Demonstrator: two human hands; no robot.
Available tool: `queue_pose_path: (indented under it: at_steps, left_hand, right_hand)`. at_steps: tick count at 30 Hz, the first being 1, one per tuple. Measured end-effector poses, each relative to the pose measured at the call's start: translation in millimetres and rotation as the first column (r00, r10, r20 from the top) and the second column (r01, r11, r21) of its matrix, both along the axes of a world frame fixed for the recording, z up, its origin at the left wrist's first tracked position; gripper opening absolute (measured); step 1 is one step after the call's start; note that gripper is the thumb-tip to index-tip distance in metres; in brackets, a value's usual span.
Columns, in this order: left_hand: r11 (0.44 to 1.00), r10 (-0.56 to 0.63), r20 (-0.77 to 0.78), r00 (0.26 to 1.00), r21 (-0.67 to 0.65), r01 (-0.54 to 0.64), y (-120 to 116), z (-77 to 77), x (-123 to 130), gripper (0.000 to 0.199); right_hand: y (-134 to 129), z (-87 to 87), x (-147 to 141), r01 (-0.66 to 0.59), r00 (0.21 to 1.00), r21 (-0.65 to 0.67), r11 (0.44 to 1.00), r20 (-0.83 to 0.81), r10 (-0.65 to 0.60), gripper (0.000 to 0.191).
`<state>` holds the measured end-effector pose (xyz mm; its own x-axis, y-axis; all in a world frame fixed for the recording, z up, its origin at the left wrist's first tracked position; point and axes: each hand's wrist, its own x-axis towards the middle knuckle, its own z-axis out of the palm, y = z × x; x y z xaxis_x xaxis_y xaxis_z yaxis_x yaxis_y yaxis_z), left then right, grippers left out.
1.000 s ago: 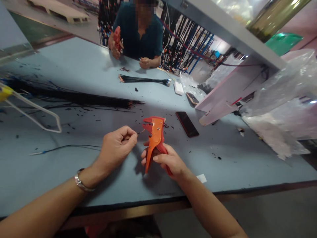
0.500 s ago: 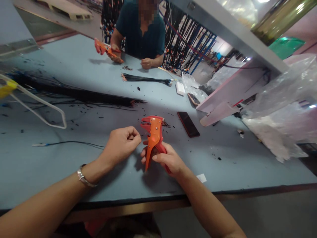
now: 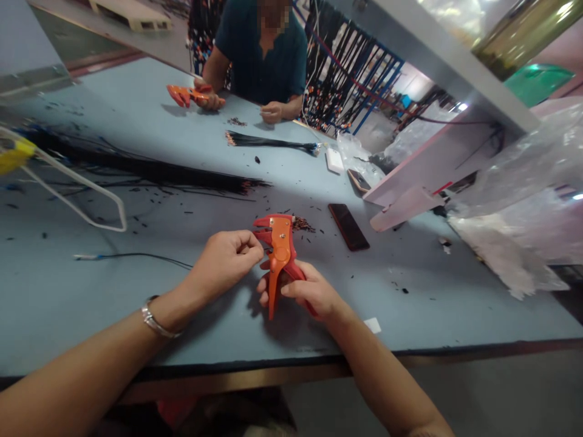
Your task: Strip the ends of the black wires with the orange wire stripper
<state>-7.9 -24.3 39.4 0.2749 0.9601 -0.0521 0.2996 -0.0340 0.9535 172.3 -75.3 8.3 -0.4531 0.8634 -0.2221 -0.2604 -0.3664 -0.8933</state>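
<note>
At left, a thick black bundle [image 3: 182, 175]; next, one black wire [image 3: 141, 255], its far end on the bench [image 3: 109, 315], looks mid-job; past the orange tool [image 3: 282, 250], heaped clippings [image 3: 302, 224] hint at several done, how many remain unclear. Left hand [image 3: 230, 254] pinches that wire beside the tool's mouth, knuckles up; right hand [image 3: 314, 291] wraps the handles, tool upright.

You have two hands, left hand [image 3: 232, 255] and right hand [image 3: 315, 292], and one wristband [image 3: 157, 318]. You can count two pairs of pliers, your pliers [image 3: 281, 244] and the far pliers [image 3: 184, 96], and one co-worker [image 3: 248, 73]. Your one table [image 3: 419, 267] bears two wire bundles, long bundle [image 3: 175, 173] and short bundle [image 3: 273, 141], two phones, near phone [image 3: 348, 227] and far phone [image 3: 359, 180], one white box [image 3: 334, 160] and one paper scrap [image 3: 373, 325]. Your left hand has one wire [image 3: 136, 255].
</note>
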Motion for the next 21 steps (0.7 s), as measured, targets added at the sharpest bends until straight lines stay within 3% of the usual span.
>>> queue_pose_path:
  at_steps: [11, 21]
  left_hand:
    - [0.999, -0.037, 0.025, 0.999, -0.023, 0.038, -1.0, -1.7, 1.4, 0.018]
    - [0.999, 0.0, 0.042, 0.999, 0.048, -0.002, -3.0, 1.9, 6.4, 0.018]
  right_hand:
    - [-3.4, 10.1, -6.7, 0.087, 0.978, 0.052, 0.995, 0.186, -0.095, 0.026]
    - [-4.5, 16.4, -9.0, 0.048, 0.847, 0.341, 0.939, 0.484, -0.219, 0.013]
